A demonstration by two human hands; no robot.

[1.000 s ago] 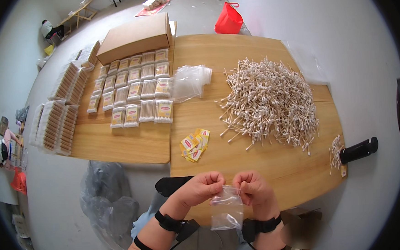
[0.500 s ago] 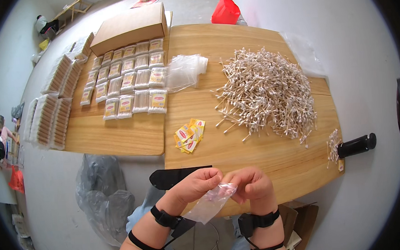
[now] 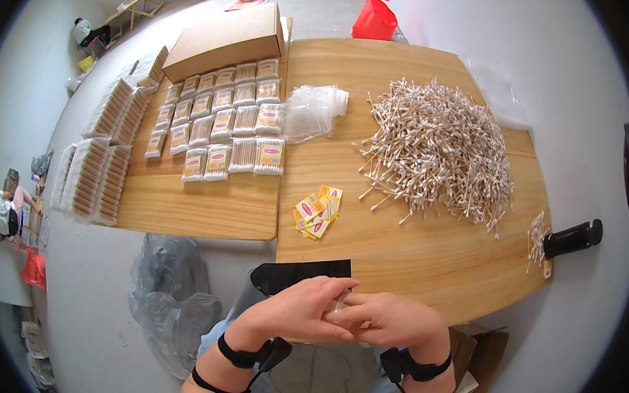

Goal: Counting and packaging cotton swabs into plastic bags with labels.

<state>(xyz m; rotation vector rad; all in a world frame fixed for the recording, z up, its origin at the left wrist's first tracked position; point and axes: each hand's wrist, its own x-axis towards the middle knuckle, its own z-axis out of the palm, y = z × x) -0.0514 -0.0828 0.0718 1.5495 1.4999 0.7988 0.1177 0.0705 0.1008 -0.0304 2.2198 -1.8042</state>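
Observation:
My left hand (image 3: 300, 311) and my right hand (image 3: 394, 318) meet over the near edge of the table, with fingers overlapping. Pressed between them is a small clear plastic bag (image 3: 338, 307), of which only a shiny bit shows; the rest is hidden by the fingers. Just beyond the hands lies a small loose pile of yellow and white cards (image 3: 318, 212). A large heap of cotton swabs (image 3: 438, 153) covers the right part of the table. Flat clear bags (image 3: 313, 112) lie stacked left of the heap.
Rows of filled swab packs (image 3: 227, 122) and a cardboard box (image 3: 226, 42) occupy the left table. Taller swab stacks (image 3: 86, 178) stand beyond. A black cylinder (image 3: 573, 239) lies at the right edge, a black flat piece (image 3: 301, 275) at the front. A grey plastic bag (image 3: 173, 299) hangs left.
The hands have closed together over the clear bag, which hung spread out below them before and is now mostly covered. The whole view has shifted slightly, moving the table rightward in the picture.

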